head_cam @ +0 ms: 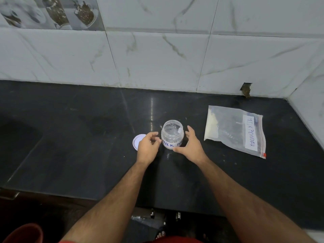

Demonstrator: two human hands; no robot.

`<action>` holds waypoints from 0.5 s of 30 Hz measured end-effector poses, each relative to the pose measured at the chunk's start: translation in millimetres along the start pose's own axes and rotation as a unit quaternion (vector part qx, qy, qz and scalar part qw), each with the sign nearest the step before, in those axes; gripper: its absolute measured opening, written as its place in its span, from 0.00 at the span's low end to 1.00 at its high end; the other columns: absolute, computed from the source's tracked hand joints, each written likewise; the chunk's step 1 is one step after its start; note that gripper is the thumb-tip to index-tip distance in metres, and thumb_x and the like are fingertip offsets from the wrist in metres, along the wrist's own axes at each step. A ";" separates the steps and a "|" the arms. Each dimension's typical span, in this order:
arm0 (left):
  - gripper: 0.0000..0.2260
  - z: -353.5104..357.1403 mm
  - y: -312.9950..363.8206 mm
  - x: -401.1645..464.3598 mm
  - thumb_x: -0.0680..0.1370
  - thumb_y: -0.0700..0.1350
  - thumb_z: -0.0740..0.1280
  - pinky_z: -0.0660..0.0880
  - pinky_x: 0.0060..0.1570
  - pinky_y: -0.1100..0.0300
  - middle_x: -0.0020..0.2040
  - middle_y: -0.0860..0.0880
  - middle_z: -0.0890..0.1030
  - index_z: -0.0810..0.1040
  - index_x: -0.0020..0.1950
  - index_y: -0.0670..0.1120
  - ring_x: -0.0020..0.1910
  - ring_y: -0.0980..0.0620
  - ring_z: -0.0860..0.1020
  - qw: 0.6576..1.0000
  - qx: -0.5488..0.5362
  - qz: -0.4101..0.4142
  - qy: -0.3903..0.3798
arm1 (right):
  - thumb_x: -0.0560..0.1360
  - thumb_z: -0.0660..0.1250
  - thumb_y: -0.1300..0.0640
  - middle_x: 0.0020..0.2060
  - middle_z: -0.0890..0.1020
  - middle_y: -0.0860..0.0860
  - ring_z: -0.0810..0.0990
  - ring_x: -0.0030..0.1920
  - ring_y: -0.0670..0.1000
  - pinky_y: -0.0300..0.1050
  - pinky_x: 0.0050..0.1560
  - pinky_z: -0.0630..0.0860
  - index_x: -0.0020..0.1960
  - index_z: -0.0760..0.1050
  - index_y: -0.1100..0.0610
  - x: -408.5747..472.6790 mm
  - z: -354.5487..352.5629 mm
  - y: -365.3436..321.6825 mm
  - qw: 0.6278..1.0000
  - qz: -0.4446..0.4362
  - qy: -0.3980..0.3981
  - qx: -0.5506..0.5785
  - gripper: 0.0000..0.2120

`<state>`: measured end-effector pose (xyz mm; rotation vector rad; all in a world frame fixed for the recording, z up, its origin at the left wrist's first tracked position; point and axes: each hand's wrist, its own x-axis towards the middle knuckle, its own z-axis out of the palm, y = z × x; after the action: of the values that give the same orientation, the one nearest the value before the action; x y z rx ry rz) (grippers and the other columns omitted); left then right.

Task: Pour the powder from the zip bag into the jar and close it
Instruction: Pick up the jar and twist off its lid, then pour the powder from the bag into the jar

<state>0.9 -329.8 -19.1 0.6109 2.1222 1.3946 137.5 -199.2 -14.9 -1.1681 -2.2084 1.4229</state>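
Between the two hands on the dark polished tabletop (pixel 87 155) stands a small clear plastic jar (pixel 172 135) with a handwritten white label, open at the top and seemingly almost empty, though a little white shows at its base. Left hand (pixel 148 146) sits just beside the jar's left wall with fingers loosely curled and gripping nothing; whether the fingertips touch the jar cannot be told. Right hand (pixel 190 144) is spread, its thumb low by the jar's front and its fingers arched round the right side, also holding nothing. Behind the left hand, partly covered by it, lies the round white lid (pixel 137 140), flat on the tabletop. Well to the right of the right hand lies the clear zip bag (pixel 235 130) labelled milk powder, flat, its white powder (pixel 212 127) gathered at the end nearer the jar. Judging by this, the jar is opened and pouring not yet begun; next, the bag must be lifted, unzipped and tipped over the narrow mouth while one hand steadies the jar.
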 end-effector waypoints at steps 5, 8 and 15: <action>0.04 27.1 -8.8 -31.3 0.79 0.45 0.68 0.78 0.37 0.55 0.38 0.55 0.81 0.78 0.47 0.55 0.33 0.58 0.83 1.000 0.001 0.025 0.003 | 0.71 0.73 0.61 0.72 0.73 0.55 0.72 0.70 0.53 0.45 0.68 0.69 0.78 0.60 0.54 -7.3 -32.9 16.5 0.997 -0.015 0.074 -0.027 0.39; 0.02 53.2 -3.8 -43.5 0.78 0.48 0.68 0.76 0.31 0.61 0.35 0.59 0.81 0.79 0.46 0.54 0.31 0.57 0.83 0.999 0.005 0.052 0.013 | 0.73 0.72 0.60 0.66 0.78 0.55 0.77 0.65 0.53 0.47 0.66 0.73 0.72 0.70 0.57 -11.2 -59.9 26.2 0.992 -0.017 0.125 -0.029 0.28; 0.03 127.9 27.6 -49.9 0.77 0.49 0.68 0.78 0.45 0.60 0.36 0.55 0.82 0.78 0.49 0.56 0.36 0.55 0.83 0.988 0.067 0.106 -0.085 | 0.75 0.72 0.58 0.58 0.82 0.55 0.80 0.58 0.52 0.44 0.60 0.75 0.61 0.79 0.59 -20.6 -127.1 61.6 0.979 -0.001 0.192 -0.072 0.15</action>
<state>123.5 -262.5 -27.1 0.9971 2.0719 1.2633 256.3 -121.2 -2.1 -1.3537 -2.0584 0.9485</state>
